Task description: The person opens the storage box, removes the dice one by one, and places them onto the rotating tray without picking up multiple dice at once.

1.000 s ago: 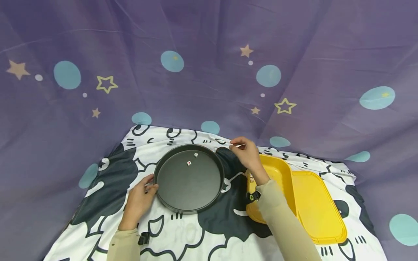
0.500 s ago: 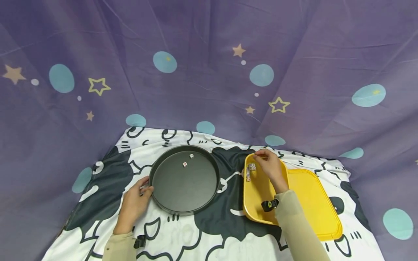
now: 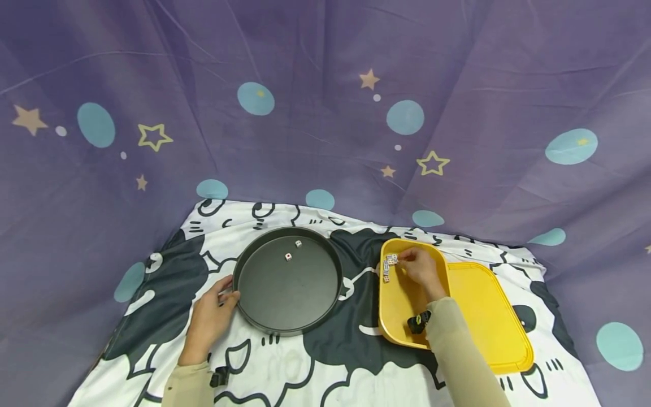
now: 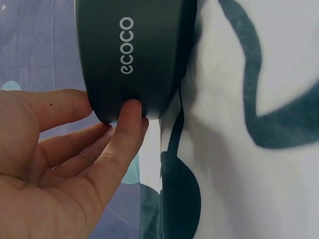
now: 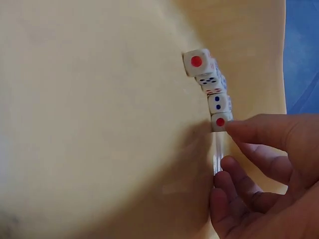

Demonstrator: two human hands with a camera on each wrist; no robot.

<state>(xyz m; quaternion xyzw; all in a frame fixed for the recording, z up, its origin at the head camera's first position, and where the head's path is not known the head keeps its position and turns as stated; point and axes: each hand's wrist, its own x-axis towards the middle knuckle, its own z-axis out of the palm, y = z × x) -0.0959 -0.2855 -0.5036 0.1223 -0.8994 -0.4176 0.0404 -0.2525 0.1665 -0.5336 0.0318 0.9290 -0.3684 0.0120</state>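
Left hand [image 3: 211, 315] nearest: digits loosely bent, one tip at the rim of the dark round pan [image 3: 287, 299], another on its outer wall. Contact is light; can't tell if it's a pinch. Pan looks stiff, probably light for its width, smooth wall, so it may slide. Best hold: across the rim, both sides if lifting.

Yellow lid [image 3: 490, 316] lies flat beside the yellow box [image 3: 399, 319]; both look like thin rigid plastic. Grab by the edges.

Right hand [image 3: 422, 271] is inside the box, fingers curled in, tips drawn together on the end die [image 5: 221, 121]; looks like a pinch, tip contact only. That die sits at the far end of the dice row [image 3: 387, 270], along the box's left wall. Dice: light, hard, not fragile, slick faces. Take opposite faces square on; a corner grab will likely skew the neighbours.

Views: left wrist gives the "ecoco" print [image 4: 127, 46] and finger contact on the pan wall, neither readable from head. Right wrist gives pips: red single on the end die, two blue next to it. Only head shows the lid and the two loose dice [image 3: 289, 256] toward the pan's far side.
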